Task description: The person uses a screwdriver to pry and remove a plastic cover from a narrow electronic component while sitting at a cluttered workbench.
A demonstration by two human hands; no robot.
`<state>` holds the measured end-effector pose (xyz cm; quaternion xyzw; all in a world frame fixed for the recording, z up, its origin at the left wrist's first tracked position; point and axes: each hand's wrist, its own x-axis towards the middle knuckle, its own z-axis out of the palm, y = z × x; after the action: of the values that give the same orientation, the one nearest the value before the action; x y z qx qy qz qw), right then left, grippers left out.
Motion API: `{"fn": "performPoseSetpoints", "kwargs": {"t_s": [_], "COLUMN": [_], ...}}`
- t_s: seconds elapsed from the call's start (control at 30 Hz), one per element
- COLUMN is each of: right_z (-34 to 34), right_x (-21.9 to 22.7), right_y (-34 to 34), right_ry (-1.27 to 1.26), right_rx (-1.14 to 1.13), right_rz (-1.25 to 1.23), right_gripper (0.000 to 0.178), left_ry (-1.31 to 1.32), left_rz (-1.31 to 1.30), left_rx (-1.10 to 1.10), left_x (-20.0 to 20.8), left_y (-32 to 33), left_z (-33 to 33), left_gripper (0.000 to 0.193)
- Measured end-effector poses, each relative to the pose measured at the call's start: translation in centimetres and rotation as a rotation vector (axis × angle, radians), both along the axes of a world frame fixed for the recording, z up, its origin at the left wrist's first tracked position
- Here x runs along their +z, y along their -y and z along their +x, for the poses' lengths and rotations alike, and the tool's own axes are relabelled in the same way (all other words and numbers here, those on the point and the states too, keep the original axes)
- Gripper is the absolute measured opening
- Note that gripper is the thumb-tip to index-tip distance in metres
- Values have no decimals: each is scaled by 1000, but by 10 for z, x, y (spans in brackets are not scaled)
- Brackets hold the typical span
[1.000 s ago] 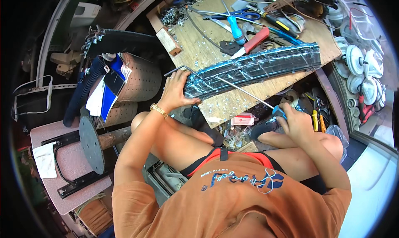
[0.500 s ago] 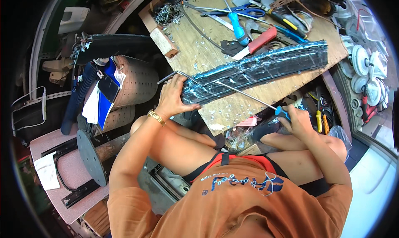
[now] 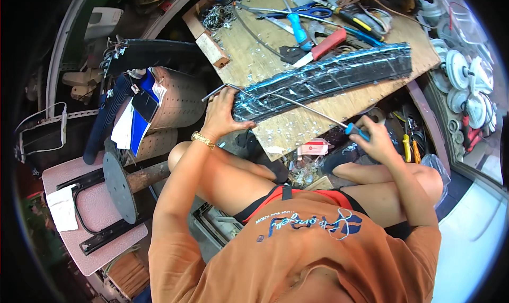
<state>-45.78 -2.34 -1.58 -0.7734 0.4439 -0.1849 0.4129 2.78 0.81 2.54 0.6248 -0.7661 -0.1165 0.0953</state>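
Observation:
A long, curved black strip (image 3: pixel 328 79) with shiny, ragged film on it lies across the plywood board. My left hand (image 3: pixel 220 115), with a gold bracelet at its wrist, is closed around the strip's near left end. A bent metal rod (image 3: pixel 241 90) runs by that hand's fingertips onto the strip; whether the fingers press on it I cannot tell. My right hand (image 3: pixel 375 137) grips a long screwdriver (image 3: pixel 356 132) by its blue handle. The shaft slants up to the left, its tip against the strip's lower middle.
On the plywood board (image 3: pixel 297 136) lie a blue-handled tool (image 3: pixel 300 34), a red-handled knife (image 3: pixel 328 44), blue scissors (image 3: pixel 318 11) and a pile of metal bits (image 3: pixel 218 18). A perforated drum (image 3: pixel 183 99) stands left. White plastic wheels (image 3: pixel 458 72) hang right.
The screwdriver's handle and my right hand have shifted slightly left and up. The board and strip appear a little higher in view, and my left hand keeps its hold.

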Motion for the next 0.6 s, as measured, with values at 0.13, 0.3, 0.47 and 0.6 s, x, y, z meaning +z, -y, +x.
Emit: {"fn": "performPoseSetpoints", "kwargs": {"t_s": [0.13, 0.3, 0.47, 0.6], "right_z": [23, 23, -3, -25], "right_x": [68, 120, 150, 189], "right_y": [-54, -98, -76, -54], "right_ry": [-3, 156, 297, 473], "right_rx": [-1, 56, -92, -237], "right_rz": [241, 165, -162, -305], "right_gripper": [53, 54, 33, 35], "left_ry": [26, 125, -118, -128], "left_rz": [4, 54, 82, 183], "left_rx": [11, -17, -69, -112], "left_x": [8, 28, 20, 34], "left_y": [-11, -17, -24, -28], "left_z": [6, 10, 3, 30], "left_gripper": [113, 121, 108, 109]}}
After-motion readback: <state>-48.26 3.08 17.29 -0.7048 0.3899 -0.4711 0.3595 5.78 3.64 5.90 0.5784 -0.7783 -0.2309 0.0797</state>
